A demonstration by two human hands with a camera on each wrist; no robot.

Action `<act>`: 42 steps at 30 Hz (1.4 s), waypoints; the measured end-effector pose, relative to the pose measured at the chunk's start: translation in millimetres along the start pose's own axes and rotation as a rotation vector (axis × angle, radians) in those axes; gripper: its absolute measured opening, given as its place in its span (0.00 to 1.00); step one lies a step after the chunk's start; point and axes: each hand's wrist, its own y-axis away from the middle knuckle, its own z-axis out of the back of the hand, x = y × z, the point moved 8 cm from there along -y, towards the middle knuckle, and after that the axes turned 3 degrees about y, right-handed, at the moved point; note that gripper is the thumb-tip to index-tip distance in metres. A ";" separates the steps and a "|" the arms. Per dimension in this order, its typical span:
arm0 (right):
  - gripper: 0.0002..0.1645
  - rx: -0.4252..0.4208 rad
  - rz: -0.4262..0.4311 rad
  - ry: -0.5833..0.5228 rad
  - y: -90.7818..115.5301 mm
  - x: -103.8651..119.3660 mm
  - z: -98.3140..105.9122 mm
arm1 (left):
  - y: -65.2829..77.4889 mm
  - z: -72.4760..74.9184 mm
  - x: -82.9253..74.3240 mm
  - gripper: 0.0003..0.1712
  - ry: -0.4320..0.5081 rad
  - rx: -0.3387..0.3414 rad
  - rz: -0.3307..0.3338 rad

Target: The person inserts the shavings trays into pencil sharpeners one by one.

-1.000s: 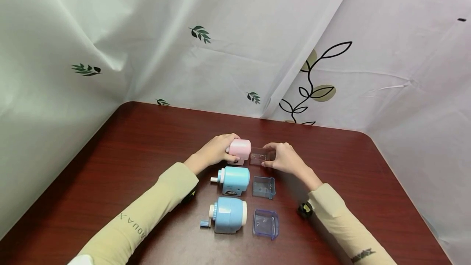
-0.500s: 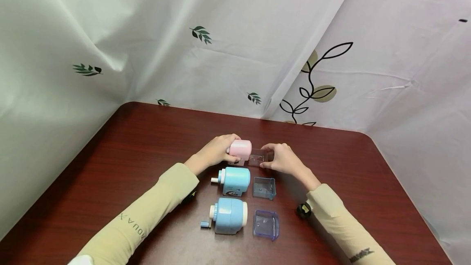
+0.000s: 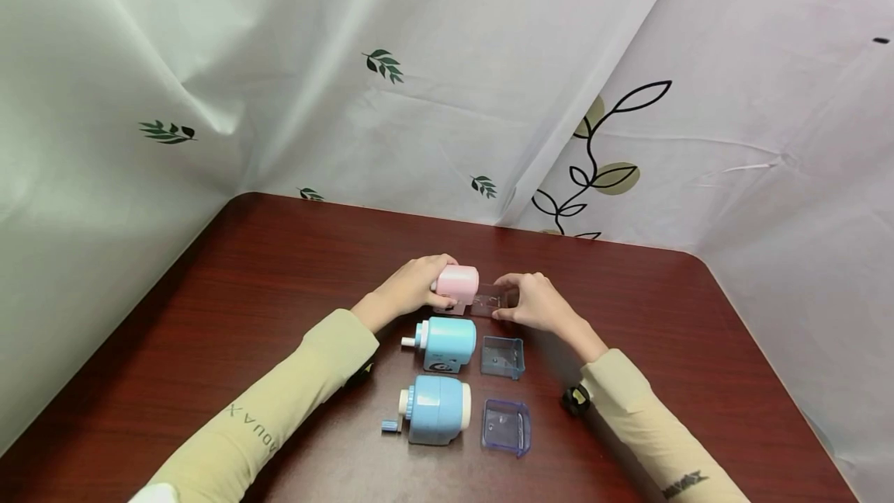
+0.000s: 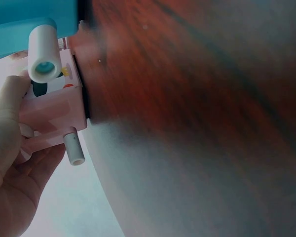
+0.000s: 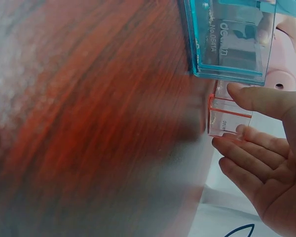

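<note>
My left hand (image 3: 408,286) grips the pink crank pencil sharpener (image 3: 457,282), which stands upright at the far end of a row of three; the left wrist view shows its white crank handle (image 4: 74,148). Between thumb and fingers, my right hand (image 3: 541,301) pinches a clear pink-tinted shavings drawer (image 5: 230,117). That drawer sits against the sharpener's right side, and how far in it reaches is hard to tell. Nearer are a turquoise sharpener (image 3: 449,340) and a blue sharpener (image 3: 438,408). Right of them lie a clear blue drawer (image 3: 501,355) and a clear purple drawer (image 3: 506,427).
Everything stands on a dark red wooden table (image 3: 314,247) with rounded far corners. A white patterned curtain (image 3: 433,115) hangs behind and along the sides. Small black-and-yellow objects (image 3: 576,399) show by the right wrist and partly under the left wrist.
My right hand has shifted slightly left, bringing the pink-tinted drawer closer to the pink sharpener. The left hand keeps its grip, and the other sharpeners and drawers stay in place.
</note>
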 end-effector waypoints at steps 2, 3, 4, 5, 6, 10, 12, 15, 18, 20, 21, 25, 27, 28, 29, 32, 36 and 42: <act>0.28 0.000 0.002 0.002 -0.2 0.4 -0.6 | 0.2 0.3 -0.7 0.31 -0.003 0.001 0.000; 0.28 0.000 0.004 0.002 -0.3 0.7 -0.8 | 0.5 0.5 -1.2 0.31 -0.003 0.001 0.000; 0.28 0.001 0.004 -0.001 -0.4 0.9 -1.2 | 0.7 0.6 -1.4 0.32 -0.001 0.001 0.002; 0.28 0.002 0.004 -0.005 -0.5 1.3 -1.5 | 0.8 0.6 -1.5 0.32 -0.001 0.001 0.003; 0.28 0.003 0.004 -0.006 -0.6 1.6 -1.8 | 1.0 0.7 -1.6 0.32 0.000 0.001 0.004; 0.28 0.002 0.006 -0.008 -0.9 2.4 -2.3 | 1.6 0.8 -2.0 0.32 0.000 -0.002 0.004; 0.28 0.001 0.008 -0.006 -0.8 2.7 -2.3 | 1.7 1.0 -2.4 0.31 -0.002 -0.004 0.000; 0.28 0.002 0.008 -0.005 -0.5 3.1 -2.4 | 1.5 1.1 -3.0 0.31 -0.004 -0.006 -0.006; 0.28 0.004 0.010 -0.013 -0.5 4.4 -2.6 | 1.4 1.2 -2.6 0.31 -0.001 -0.003 -0.001; 0.28 0.003 0.012 -0.015 -0.7 4.9 -2.9 | 1.5 1.0 -2.1 0.31 0.002 -0.002 0.002; 0.28 0.002 0.013 -0.017 -0.9 5.0 -3.1 | 1.5 0.9 -2.1 0.31 0.004 -0.002 0.002; 0.28 -0.004 0.016 -0.015 -1.4 5.1 -3.9 | 1.7 0.4 -2.1 0.32 0.011 -0.001 -0.002; 0.28 -0.006 0.019 -0.018 -1.7 5.7 -4.1 | 1.8 0.1 -2.2 0.32 0.010 -0.001 -0.002; 0.28 -0.006 0.022 -0.018 -1.9 6.2 -4.1 | 1.8 -0.2 -2.1 0.32 0.010 0.000 -0.001; 0.28 -0.006 0.024 -0.018 -2.1 6.7 -4.1 | 1.8 -0.3 -2.0 0.32 0.009 0.000 0.001; 0.28 -0.006 0.033 -0.021 -2.9 7.7 -4.4 | 2.0 -0.5 -1.8 0.32 0.009 0.000 0.004; 0.28 -0.005 0.036 -0.020 -3.3 7.7 -4.7 | 2.1 -0.3 -2.2 0.32 0.012 0.003 0.007; 0.28 -0.007 0.040 -0.020 -3.5 7.6 -4.6 | 1.1 0.3 -1.9 0.32 0.006 0.007 0.005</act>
